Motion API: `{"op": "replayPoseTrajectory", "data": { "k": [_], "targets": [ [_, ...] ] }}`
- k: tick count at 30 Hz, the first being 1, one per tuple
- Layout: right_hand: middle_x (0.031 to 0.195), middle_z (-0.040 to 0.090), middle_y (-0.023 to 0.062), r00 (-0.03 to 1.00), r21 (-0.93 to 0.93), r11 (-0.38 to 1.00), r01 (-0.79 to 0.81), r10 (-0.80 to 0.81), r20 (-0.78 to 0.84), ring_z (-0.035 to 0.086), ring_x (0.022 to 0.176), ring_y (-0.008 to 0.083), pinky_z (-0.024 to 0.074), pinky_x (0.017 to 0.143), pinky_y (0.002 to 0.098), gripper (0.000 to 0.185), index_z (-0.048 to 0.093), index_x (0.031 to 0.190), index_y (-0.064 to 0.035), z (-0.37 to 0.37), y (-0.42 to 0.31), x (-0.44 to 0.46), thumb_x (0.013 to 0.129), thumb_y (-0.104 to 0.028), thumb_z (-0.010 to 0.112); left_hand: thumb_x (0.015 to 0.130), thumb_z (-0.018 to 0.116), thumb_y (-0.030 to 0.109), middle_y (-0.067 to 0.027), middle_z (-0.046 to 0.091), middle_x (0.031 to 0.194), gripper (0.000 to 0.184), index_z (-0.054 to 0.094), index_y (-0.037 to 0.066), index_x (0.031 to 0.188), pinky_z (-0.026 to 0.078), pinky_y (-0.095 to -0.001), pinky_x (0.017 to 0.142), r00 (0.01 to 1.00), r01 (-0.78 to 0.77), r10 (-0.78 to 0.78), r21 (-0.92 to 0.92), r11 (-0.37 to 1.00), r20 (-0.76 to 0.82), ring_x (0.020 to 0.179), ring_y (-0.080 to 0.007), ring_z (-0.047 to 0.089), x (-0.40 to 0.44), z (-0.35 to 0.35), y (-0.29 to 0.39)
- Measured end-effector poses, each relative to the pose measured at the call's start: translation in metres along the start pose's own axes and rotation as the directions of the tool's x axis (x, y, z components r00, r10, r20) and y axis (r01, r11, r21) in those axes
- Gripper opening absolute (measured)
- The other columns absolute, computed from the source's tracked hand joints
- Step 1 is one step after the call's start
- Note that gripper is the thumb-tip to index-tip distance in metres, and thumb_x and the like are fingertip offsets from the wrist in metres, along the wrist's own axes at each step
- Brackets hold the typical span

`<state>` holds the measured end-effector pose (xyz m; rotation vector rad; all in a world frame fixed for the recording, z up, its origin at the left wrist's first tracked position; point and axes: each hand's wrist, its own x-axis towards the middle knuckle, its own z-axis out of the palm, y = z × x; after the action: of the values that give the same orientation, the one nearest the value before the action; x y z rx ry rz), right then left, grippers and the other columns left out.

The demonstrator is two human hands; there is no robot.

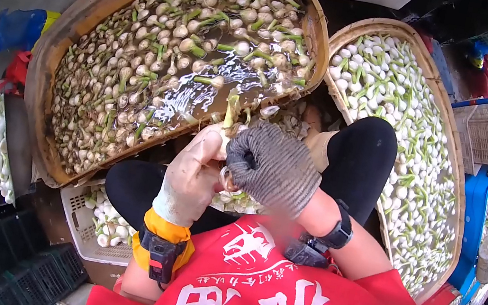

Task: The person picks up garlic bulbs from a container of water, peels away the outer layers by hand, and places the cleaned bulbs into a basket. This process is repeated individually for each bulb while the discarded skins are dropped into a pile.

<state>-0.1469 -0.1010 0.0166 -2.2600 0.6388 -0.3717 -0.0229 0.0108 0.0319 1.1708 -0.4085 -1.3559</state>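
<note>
My left hand (pixel 193 176), in a pale, wet glove, is closed around a white bulb (pixel 225 139) whose green stem points up between my hands. My right hand (pixel 272 165), in a grey knitted glove, has its fingers curled against the same bulb from the right; its fingertips are partly hidden. Beyond my hands, a large tub (pixel 43 71) holds murky water and many brownish bulbs with green stems. To the right, a second tub (pixel 440 96) is full of cleaner white bulbs. Loose peelings lie below and behind my hands.
A white plastic basket (pixel 77 211) with bulbs stands at lower left, near dark crates (pixel 39 276). My knees are on both sides of my hands. At right are a blue container (pixel 475 219) and a wicker basket (pixel 482 136).
</note>
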Motion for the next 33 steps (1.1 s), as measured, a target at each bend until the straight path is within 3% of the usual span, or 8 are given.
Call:
{"op": "replayPoseTrajectory", "data": {
  "k": [7,18,20,22,24,25,28,33],
  "targets": [
    [0.087,0.069,0.0114,0.707,-0.070,0.964,-0.257,0.139,-0.693,0.067,0.076,0.0241,0.0525,0.068,0.0327,0.017,0.066,0.092,-0.0040,-0.055,0.053,0.048,0.091,-0.021,0.066,0.103,0.043,0.040,-0.0080,0.061,0.094,0.043,0.055,0.000,0.115,0.048,-0.0235,0.065,0.996,0.040,-0.028,-0.149,0.988,0.082,0.075,-0.0108,0.057,-0.015,0.002,-0.002],
    [0.080,0.065,0.0144,0.974,0.163,0.961,-0.224,0.216,0.065,0.063,0.076,0.0290,0.0493,0.070,0.0385,0.045,0.068,0.080,-0.0024,-0.029,-0.011,-0.007,0.080,-0.048,0.071,0.103,0.039,0.029,-0.0082,0.062,0.081,0.036,0.059,0.000,0.099,0.043,-0.0219,0.050,0.994,0.107,-0.109,0.068,0.992,0.026,0.060,-0.0096,0.055,-0.011,0.004,-0.012],
    [0.077,0.062,0.0149,0.989,0.108,0.984,-0.144,0.146,-0.011,0.062,0.073,0.0310,0.0483,0.067,0.0403,0.050,0.066,0.079,-0.0030,-0.021,-0.009,-0.008,0.077,-0.052,0.071,0.102,0.043,0.024,-0.0076,0.064,0.087,0.031,0.061,-0.001,0.101,0.049,-0.0232,0.063,0.932,-0.362,0.244,0.632,0.685,0.269,0.072,-0.0112,0.061,0.000,-0.010,-0.028],
    [0.077,0.062,0.0149,0.980,-0.002,0.980,-0.197,0.197,0.025,0.062,0.073,0.0324,0.0484,0.067,0.0414,0.047,0.067,0.082,-0.0040,-0.019,-0.011,-0.010,0.077,-0.050,0.070,0.098,0.049,0.013,-0.0055,0.065,0.092,0.020,0.063,-0.001,0.101,0.051,-0.0245,0.075,0.986,0.131,-0.117,-0.115,0.985,0.115,0.084,-0.0124,0.063,0.003,-0.019,-0.041],
    [0.077,0.063,0.0135,0.989,-0.014,0.989,-0.150,0.150,0.015,0.064,0.072,0.0301,0.0503,0.068,0.0392,0.036,0.067,0.082,-0.0044,-0.014,-0.009,-0.019,0.078,-0.040,0.073,0.096,0.050,0.007,-0.0054,0.065,0.091,0.014,0.061,0.000,0.097,0.051,-0.0252,0.075,0.828,-0.540,0.393,0.757,0.369,0.399,0.085,-0.0133,0.063,0.012,-0.032,-0.051],
    [0.079,0.064,0.0125,0.989,0.173,0.976,-0.135,0.144,-0.043,0.065,0.075,0.0279,0.0511,0.070,0.0375,0.030,0.067,0.083,-0.0043,-0.014,-0.011,-0.025,0.077,-0.033,0.073,0.098,0.048,0.007,-0.0077,0.064,0.091,0.013,0.059,0.000,0.095,0.052,-0.0260,0.076,0.980,-0.195,0.170,0.323,0.926,0.102,0.084,-0.0151,0.064,0.009,-0.023,-0.051],
    [0.084,0.066,0.0093,0.974,0.402,0.902,-0.158,0.210,-0.087,0.067,0.081,0.0214,0.0527,0.074,0.0324,0.017,0.065,0.088,-0.0033,-0.032,-0.014,-0.038,0.077,-0.014,0.073,0.100,0.049,0.011,-0.0092,0.063,0.089,0.014,0.057,0.000,0.096,0.053,-0.0276,0.070,0.995,-0.087,0.065,-0.346,0.934,-0.075,0.075,-0.0151,0.061,0.018,-0.031,-0.054],
    [0.092,0.063,0.0060,0.937,0.371,0.908,-0.196,0.285,-0.203,0.063,0.084,0.0161,0.0505,0.078,0.0283,0.016,0.062,0.093,-0.0038,-0.035,0.013,-0.042,0.079,-0.004,0.070,0.075,0.081,0.030,-0.0248,0.039,0.146,0.093,0.028,0.000,0.146,0.037,-0.0391,0.111,0.992,-0.111,-0.019,0.932,0.346,0.125,0.135,-0.0340,0.042,0.050,-0.059,-0.080]
  ]
}}
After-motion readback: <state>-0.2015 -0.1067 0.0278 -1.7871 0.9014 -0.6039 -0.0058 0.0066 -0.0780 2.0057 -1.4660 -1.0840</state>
